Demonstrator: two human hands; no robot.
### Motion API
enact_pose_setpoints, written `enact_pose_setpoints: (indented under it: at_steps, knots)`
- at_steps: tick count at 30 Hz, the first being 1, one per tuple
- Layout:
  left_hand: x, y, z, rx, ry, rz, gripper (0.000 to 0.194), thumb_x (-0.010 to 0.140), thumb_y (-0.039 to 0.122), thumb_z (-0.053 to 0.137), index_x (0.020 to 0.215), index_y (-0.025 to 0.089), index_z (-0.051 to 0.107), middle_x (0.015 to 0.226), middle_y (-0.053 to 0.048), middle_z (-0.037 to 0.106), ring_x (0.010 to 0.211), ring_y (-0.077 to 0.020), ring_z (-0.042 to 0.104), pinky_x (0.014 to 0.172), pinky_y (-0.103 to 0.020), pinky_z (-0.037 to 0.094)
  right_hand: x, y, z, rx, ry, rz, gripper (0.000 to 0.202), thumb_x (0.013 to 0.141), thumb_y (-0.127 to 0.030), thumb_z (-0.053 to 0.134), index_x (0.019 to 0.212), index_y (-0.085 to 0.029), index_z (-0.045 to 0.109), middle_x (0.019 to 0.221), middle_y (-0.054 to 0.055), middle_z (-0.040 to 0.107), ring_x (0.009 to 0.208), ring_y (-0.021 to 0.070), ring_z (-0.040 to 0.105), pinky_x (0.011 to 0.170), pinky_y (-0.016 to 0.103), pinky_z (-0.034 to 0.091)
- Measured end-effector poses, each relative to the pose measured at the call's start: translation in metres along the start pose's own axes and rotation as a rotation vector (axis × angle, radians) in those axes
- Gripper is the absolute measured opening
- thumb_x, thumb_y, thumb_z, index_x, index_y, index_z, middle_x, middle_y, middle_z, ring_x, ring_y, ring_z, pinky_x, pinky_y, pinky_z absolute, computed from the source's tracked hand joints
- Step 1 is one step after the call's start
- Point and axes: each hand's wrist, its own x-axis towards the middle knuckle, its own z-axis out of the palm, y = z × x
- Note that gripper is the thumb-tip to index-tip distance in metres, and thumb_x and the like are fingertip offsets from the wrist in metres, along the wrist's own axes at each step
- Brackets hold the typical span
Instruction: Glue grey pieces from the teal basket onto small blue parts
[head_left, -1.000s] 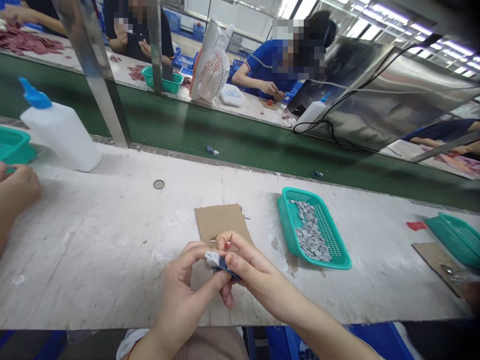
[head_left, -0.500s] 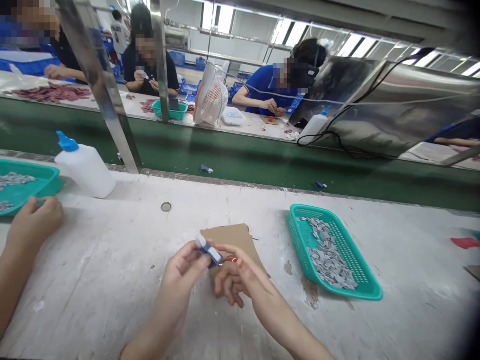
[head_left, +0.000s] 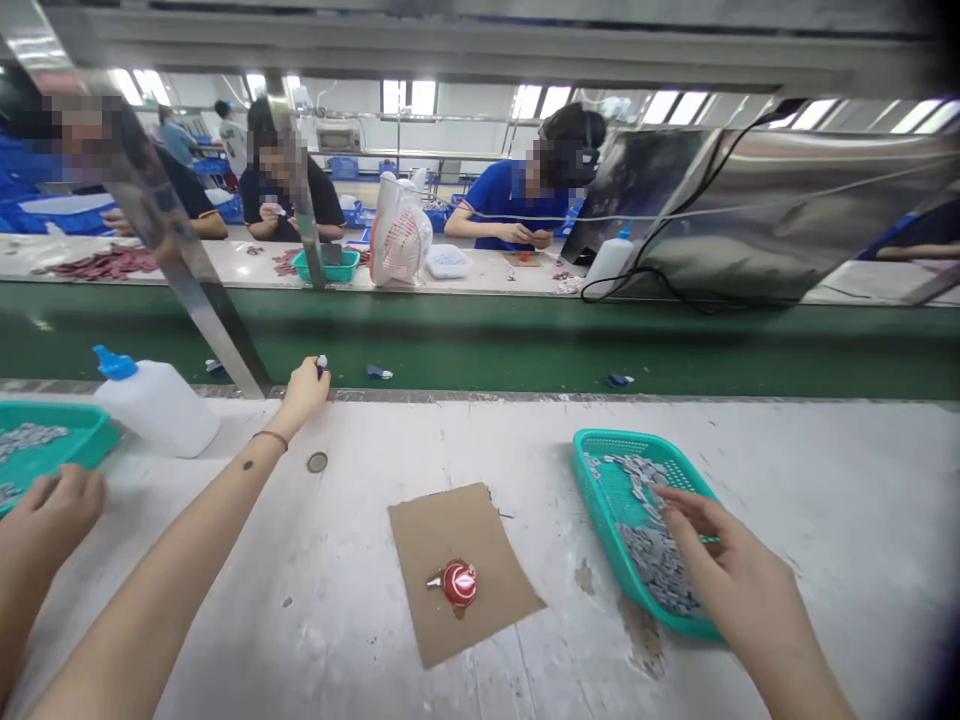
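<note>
My left hand point(head_left: 306, 388) reaches out to the near edge of the green belt point(head_left: 480, 345), fingers closed on a small dark blue and white piece point(head_left: 322, 365). Over the right-hand green basket point(head_left: 611, 530) is my right hand point(head_left: 720, 560), its thumb and fingers apart above small grey pieces point(head_left: 656, 565); nothing shows between them. A brown cardboard sheet point(head_left: 427, 530) lies between my arms, with a shiny red round object point(head_left: 459, 583) on it.
A white bottle with a blue cap point(head_left: 169, 410) leans at left beside another green basket point(head_left: 82, 435) and another person's hand point(head_left: 67, 505). A bottle cap point(head_left: 317, 462) lies nearby. A metal post point(head_left: 210, 310) rises left of my left hand. People sit across the belt.
My hands have separated. The left carried the blue and white piece forward to the belt; the right moved over the basket. The red object on the cardboard is now uncovered, and the view has shifted.
</note>
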Motion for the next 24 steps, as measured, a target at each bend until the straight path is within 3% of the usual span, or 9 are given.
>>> enact_pose_setpoints:
  at_steps: [4,8,10,12,16,21,24]
  knots:
    - [0.028,0.006,0.015,0.256,-0.066,0.120,0.030,0.083,0.015,0.047,0.109,0.009,0.061,0.117,-0.023,0.060,0.108,-0.0358,0.061,0.093,-0.045,0.045,0.017,0.041,0.008,-0.155,-0.101,-0.153,0.041,0.083,-0.045,0.043,0.103,-0.018,0.067,0.100,0.014,0.068,0.093,0.0328,0.064,0.082,0.047,0.051]
    - [0.035,0.006,0.022,0.426,-0.156,0.241,0.037,0.079,0.020,0.049,0.112,0.009,0.063,0.122,-0.026,0.055,0.111,-0.0452,0.055,0.092,-0.056,0.042,0.014,0.058,0.013,-0.267,-0.143,-0.211,0.038,0.087,-0.037,0.042,0.108,-0.016,0.065,0.110,0.015,0.064,0.107,0.0324,0.059,0.094,0.048,0.047]
    - [0.039,0.005,0.024,0.476,-0.174,0.329,0.046,0.077,0.026,0.052,0.120,0.009,0.060,0.129,-0.027,0.050,0.120,-0.0500,0.045,0.097,-0.060,0.035,0.011,0.058,0.012,-0.277,-0.156,-0.216,0.037,0.090,-0.032,0.039,0.113,-0.015,0.063,0.113,0.015,0.062,0.107,0.0303,0.058,0.094,0.045,0.047]
    - [0.042,0.005,0.027,0.503,-0.216,0.452,0.051,0.076,0.028,0.053,0.124,0.012,0.058,0.137,-0.024,0.047,0.127,-0.0487,0.037,0.103,-0.059,0.029,0.012,0.055,0.010,-0.287,-0.159,-0.225,0.035,0.092,-0.028,0.038,0.113,-0.014,0.062,0.113,0.015,0.061,0.107,0.0289,0.057,0.094,0.043,0.046]
    - [0.046,0.005,0.034,0.537,-0.312,0.659,0.042,0.080,0.028,0.044,0.117,0.018,0.064,0.126,-0.015,0.061,0.121,-0.0391,0.046,0.102,-0.050,0.032,0.023,0.044,0.008,-0.367,-0.168,-0.228,0.030,0.092,-0.022,0.042,0.113,-0.015,0.062,0.111,0.013,0.063,0.106,0.0275,0.058,0.092,0.039,0.046]
    - [0.044,0.005,0.033,0.556,-0.282,0.679,0.035,0.084,0.033,0.042,0.100,0.016,0.068,0.110,-0.019,0.067,0.106,-0.0395,0.055,0.089,-0.046,0.041,0.044,0.033,0.011,-0.431,-0.190,-0.186,0.025,0.092,-0.020,0.045,0.100,-0.013,0.068,0.104,0.015,0.067,0.093,0.0266,0.063,0.076,0.033,0.047]
    - [0.028,0.014,0.028,0.410,-0.208,0.600,0.032,0.084,0.038,0.047,0.097,0.016,0.067,0.106,-0.018,0.068,0.101,-0.0385,0.057,0.084,-0.045,0.043,0.051,0.031,0.016,-0.454,-0.191,-0.193,0.024,0.089,-0.014,0.045,0.089,-0.013,0.069,0.098,0.015,0.069,0.091,0.0271,0.064,0.073,0.033,0.046]
